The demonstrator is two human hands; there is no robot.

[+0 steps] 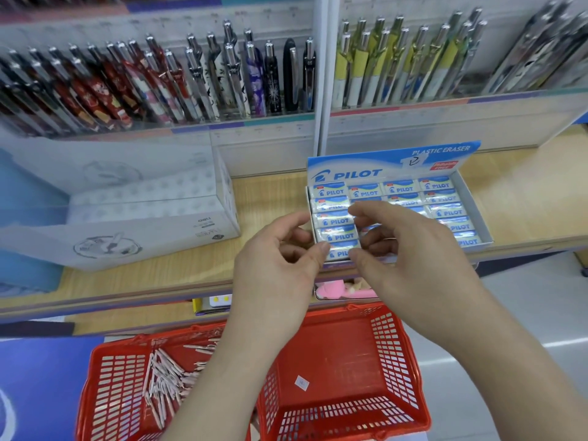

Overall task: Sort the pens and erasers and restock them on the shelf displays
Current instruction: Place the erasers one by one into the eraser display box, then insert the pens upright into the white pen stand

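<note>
Both hands are at the front left corner of the Pilot display box [473, 203]. The left hand [280, 253] and right hand [410, 249] each have fingers curled in, and both grips are clamped on the same eraser [338, 254], thumb tips on either end of it. That eraser is frontmost in the left column. Can't really tell if it's seated in the box or lifted a bit.

The right hand's fingers cover the middle columns, so those rows are mostly hidden. The box sits on the wooden shelf [525, 198] with wrapped erasers in rows.

Below, there's a red basket [106, 393] with a heap of pinkish pens [165, 374], partly hidden by the left arm. The second red basket [394, 354] has a small white slip [301, 382] in it.
</note>
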